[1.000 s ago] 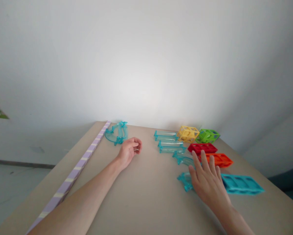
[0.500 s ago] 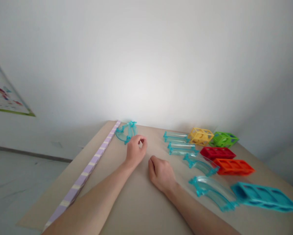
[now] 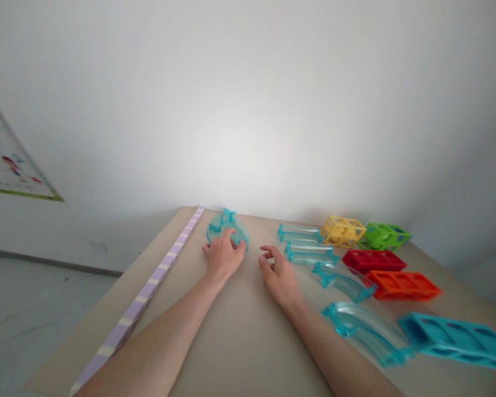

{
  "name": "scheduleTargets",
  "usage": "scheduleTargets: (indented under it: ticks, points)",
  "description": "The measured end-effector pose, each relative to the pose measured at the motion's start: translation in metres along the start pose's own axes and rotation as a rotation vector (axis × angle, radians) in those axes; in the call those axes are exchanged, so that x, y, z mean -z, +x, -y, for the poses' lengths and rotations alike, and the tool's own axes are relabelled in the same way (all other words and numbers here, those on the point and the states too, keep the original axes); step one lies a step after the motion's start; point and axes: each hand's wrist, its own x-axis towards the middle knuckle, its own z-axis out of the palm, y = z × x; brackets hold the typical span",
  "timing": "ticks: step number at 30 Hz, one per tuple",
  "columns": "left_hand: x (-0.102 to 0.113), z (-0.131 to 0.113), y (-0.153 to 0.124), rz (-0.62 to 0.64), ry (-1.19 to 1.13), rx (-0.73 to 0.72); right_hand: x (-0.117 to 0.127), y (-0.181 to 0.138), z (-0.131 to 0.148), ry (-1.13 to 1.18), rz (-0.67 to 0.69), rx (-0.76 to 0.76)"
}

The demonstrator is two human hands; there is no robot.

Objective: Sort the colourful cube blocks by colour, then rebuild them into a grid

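Note:
My left hand (image 3: 223, 255) rests at the near side of a clear curved track piece (image 3: 241, 227) with teal ends. Its thumb and fingers span the near edge, and the fingers partly hide how firmly they grip. To the right, my right hand (image 3: 278, 275) hovers over the table, fingers loosely curled and apart, with nothing in them. Closest to it are a clear straight track piece (image 3: 309, 248) and a clear curved track piece (image 3: 342, 280), neither touched.
Along the left runs a purple-and-cream striped strip (image 3: 160, 270). On the right lie another straight track (image 3: 300, 230), a larger curved track (image 3: 369, 329), and yellow (image 3: 342, 231), green (image 3: 383, 236), red (image 3: 374, 259), orange (image 3: 404, 284) and teal blocks (image 3: 458, 337). A wall stands behind the table.
The curved piece by my left hand has shifted right and turned. That hand went from a pinch to fingers spread over the piece. My right hand has loosened from a fist.

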Motion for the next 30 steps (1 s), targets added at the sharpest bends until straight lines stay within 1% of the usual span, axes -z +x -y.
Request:
scheduleTargets:
  ticks: [2, 3, 6, 8, 10, 13, 15, 17, 20, 22, 24, 25, 28, 30]
  points:
    - [-0.001, -0.003, -0.002, 0.019, -0.057, 0.033, -0.001, 0.002, -0.003, 0.085, -0.048, -0.024]
    - [-0.001, -0.004, -0.003, 0.029, -0.02, 0.047, -0.001, 0.002, -0.004, 0.091, -0.044, -0.008]
    - [0.002, -0.007, -0.001, 0.067, 0.294, 0.074, -0.003, 0.002, -0.002, 0.056, 0.002, 0.083]
    - [0.004, -0.009, 0.0, 0.078, 0.485, 0.083, -0.003, 0.002, 0.001, 0.006, 0.033, 0.118]
    - [0.006, -0.01, 0.001, 0.062, 0.582, 0.08, -0.004, 0.003, 0.004, -0.066, 0.052, 0.125]
    - [0.005, -0.01, 0.001, 0.031, 0.626, 0.046, -0.006, 0.005, 0.008, -0.186, 0.049, 0.129]
    - [0.005, -0.009, 0.0, 0.019, 0.619, 0.007, -0.008, 0.006, 0.01, -0.245, 0.048, 0.144]
    - [0.004, -0.008, 0.0, -0.005, 0.608, -0.037, -0.009, 0.008, 0.012, -0.268, 0.07, 0.19]
    - [0.004, -0.004, 0.002, -0.102, 0.558, -0.144, -0.007, 0.008, 0.014, -0.256, 0.1, 0.28]
    - [0.005, 0.001, 0.005, -0.163, 0.46, -0.276, -0.004, 0.008, 0.015, -0.226, 0.088, 0.316]
    - [0.004, 0.004, 0.008, -0.181, 0.314, -0.392, -0.001, 0.008, 0.016, -0.182, 0.069, 0.352]
    - [0.004, 0.005, 0.008, -0.179, 0.249, -0.425, 0.0, 0.007, 0.017, -0.156, 0.062, 0.371]
    - [0.003, 0.006, 0.008, -0.166, 0.148, -0.44, 0.002, 0.004, 0.019, -0.043, 0.035, 0.392]
    - [0.002, 0.005, 0.006, -0.165, 0.134, -0.431, 0.005, 0.001, 0.02, 0.056, -0.027, 0.322]
